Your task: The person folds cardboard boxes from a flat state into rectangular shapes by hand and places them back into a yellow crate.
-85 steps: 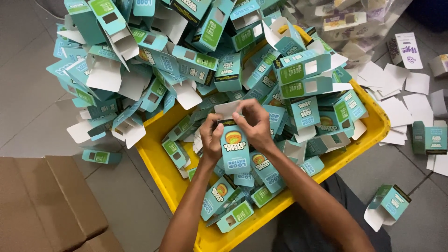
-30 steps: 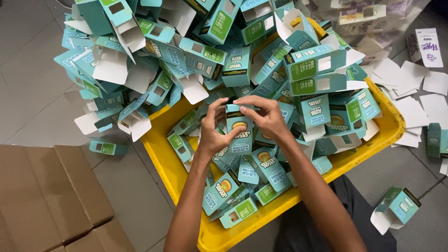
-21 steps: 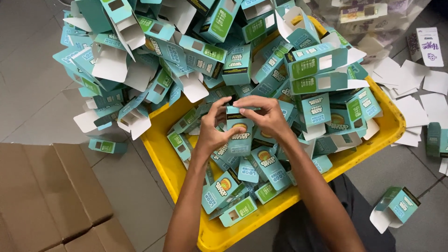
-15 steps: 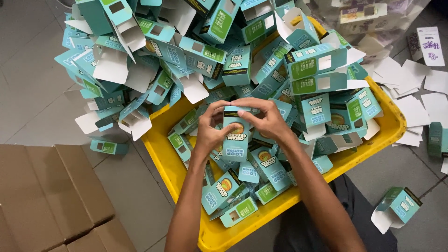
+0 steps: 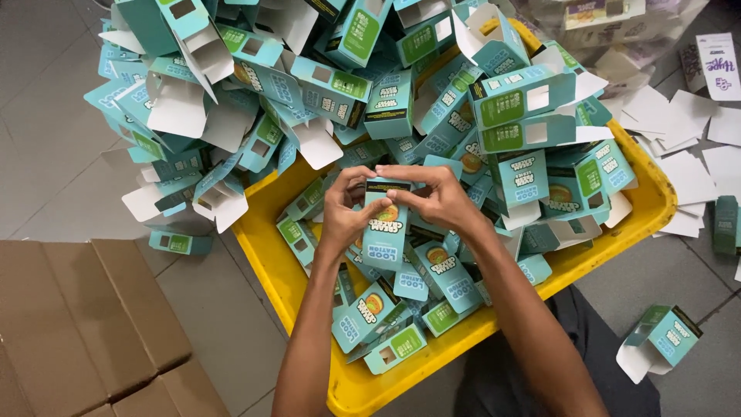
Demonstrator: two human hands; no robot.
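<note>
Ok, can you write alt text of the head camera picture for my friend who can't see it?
Two hands, left hand and right hand, hold one small teal carton upright over a yellow tub heaped with more teal cartons, many with open flaps. A brown cardboard box sits to the left, white paper slips to the right.

head cam | looks steeply down, close | yellow bin (image 5: 656, 202) centre | cardboard box (image 5: 85, 324) at 8 o'clock

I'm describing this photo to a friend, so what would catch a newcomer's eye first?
The heap of small teal cardboard cartons spilling over the far edge of the yellow plastic tub onto the grey floor. At centre, the left hand and right hand together grip one upright teal carton. A brown cardboard box sits lower left.
</note>
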